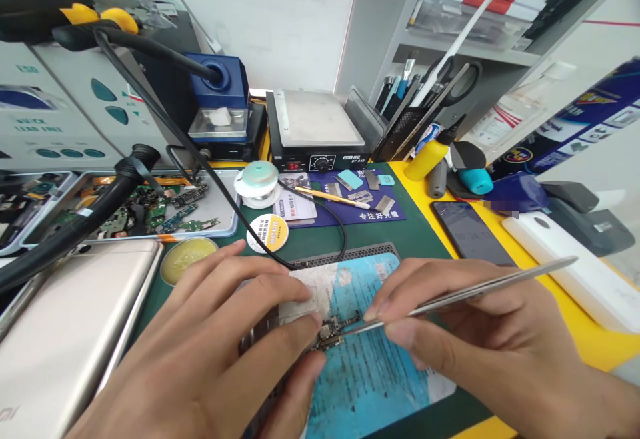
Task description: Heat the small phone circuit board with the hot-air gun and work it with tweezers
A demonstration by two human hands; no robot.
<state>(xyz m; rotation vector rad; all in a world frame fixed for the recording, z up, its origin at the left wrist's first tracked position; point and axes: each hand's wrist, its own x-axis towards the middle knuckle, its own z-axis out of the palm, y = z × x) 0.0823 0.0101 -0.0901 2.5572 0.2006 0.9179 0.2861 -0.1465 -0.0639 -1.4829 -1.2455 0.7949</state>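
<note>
A small dark circuit board (330,332) lies on a worn blue and white card (370,372) in front of me. My left hand (225,346) pinches the board's left end between thumb and index finger, its other fingers spread over the card. Between the thumb and fingers of my right hand (475,332) is a slim pair of metal tweezers (480,289). Their tips reach the board's right side; whether they grip a part there is too small to tell. My left fingers hide the board's left edge.
A tray of circuit boards (200,216) stands at the left, near a silver phone shell (95,292) and a round tin of yellowish paste (187,259). A black cable (240,206) crosses above the card. Behind are a heating plate (320,119) and solder spool (257,182); a dark phone (470,232) lies right.
</note>
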